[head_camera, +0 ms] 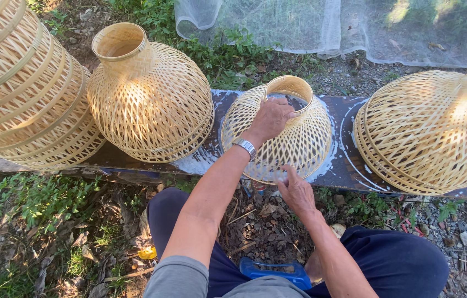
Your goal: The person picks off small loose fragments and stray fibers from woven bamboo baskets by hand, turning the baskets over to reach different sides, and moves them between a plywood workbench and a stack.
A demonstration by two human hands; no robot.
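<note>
The left hand [271,118] is curled over the neck rim of the middle woven basket [294,146], gripping it. The right hand [295,190] pinches the basket's lower rim, which hangs over the board's [349,165] near edge. Two more baskets [150,99] [429,132] stand beside it, left and right.

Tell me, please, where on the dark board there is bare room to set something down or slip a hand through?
The dark board is bare between the middle woven shade and the right-hand shade. A narrower strip shows between the middle shade and the tall-necked shade. The left end is crowded: that shade touches the big stacked basket. The left hand and right hand occupy the middle shade.
</note>
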